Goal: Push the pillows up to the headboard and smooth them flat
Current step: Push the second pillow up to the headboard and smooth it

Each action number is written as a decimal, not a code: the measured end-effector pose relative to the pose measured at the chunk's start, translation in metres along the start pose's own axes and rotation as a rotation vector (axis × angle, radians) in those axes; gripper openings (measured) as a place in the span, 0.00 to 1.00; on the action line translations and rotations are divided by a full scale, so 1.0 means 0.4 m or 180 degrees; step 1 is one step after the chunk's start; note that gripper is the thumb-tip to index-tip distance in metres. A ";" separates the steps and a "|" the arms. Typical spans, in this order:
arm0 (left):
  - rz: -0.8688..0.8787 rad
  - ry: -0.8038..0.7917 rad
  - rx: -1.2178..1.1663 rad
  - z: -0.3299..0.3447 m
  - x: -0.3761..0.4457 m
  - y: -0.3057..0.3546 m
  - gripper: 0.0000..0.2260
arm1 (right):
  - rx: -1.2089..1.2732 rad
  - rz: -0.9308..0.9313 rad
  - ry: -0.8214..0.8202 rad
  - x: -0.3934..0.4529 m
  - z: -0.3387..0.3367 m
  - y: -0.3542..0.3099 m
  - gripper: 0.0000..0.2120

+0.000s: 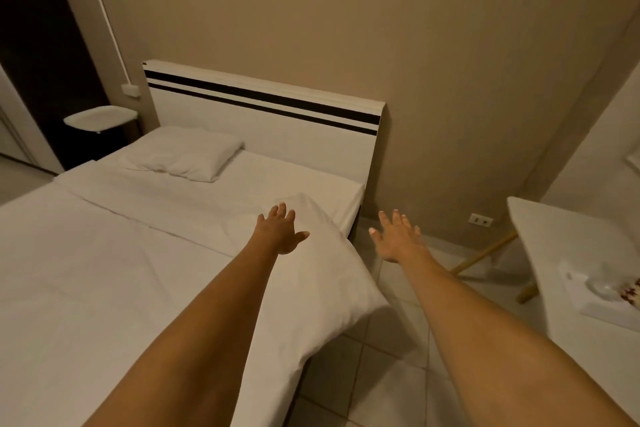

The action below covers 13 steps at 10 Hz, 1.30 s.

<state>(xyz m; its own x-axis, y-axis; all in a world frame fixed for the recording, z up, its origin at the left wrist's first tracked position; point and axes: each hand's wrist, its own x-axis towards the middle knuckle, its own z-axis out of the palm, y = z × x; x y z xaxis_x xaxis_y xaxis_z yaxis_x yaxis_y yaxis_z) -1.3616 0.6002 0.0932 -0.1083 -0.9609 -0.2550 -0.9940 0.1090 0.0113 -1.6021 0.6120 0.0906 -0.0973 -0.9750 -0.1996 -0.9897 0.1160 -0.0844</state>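
A white pillow (320, 274) lies at the bed's right edge, well short of the headboard, with one corner hanging over the floor. My left hand (280, 230) rests flat on its far end, fingers spread. Held open in the air to the pillow's right, above the floor tiles, is my right hand (396, 236), which holds nothing. A second white pillow (183, 152) lies crumpled at the far left, close to the white headboard (263, 121) with its two black stripes. The bed (86, 253) is covered in a white sheet.
A white table (568, 253) with wooden legs stands to the right, carrying a tray of small items. A tiled floor strip runs between it and the bed. A white stool (100, 118) sits beyond the bed's far left corner. A beige wall rises behind the headboard.
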 end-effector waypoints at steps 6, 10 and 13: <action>-0.0672 -0.0251 -0.0296 0.065 0.425 -0.157 0.33 | -0.0321 -0.0582 -0.0380 0.556 0.050 -0.127 0.29; -0.0830 -0.0565 -0.0507 0.170 0.705 -0.255 0.33 | -0.0382 -0.0956 -0.0739 0.846 0.193 -0.260 0.29; -0.1087 -0.1040 -0.0730 0.409 0.792 -0.264 0.33 | -0.0607 -0.1146 -0.1249 0.990 0.432 -0.211 0.29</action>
<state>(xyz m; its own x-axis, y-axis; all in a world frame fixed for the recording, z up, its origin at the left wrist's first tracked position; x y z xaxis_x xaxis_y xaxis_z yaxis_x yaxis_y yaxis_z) -1.2884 0.3261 -0.1471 0.1971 -0.7983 -0.5690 -0.9538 -0.2903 0.0769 -1.5389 0.2486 -0.1500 0.2604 -0.7991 -0.5419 -0.9582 -0.2826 -0.0437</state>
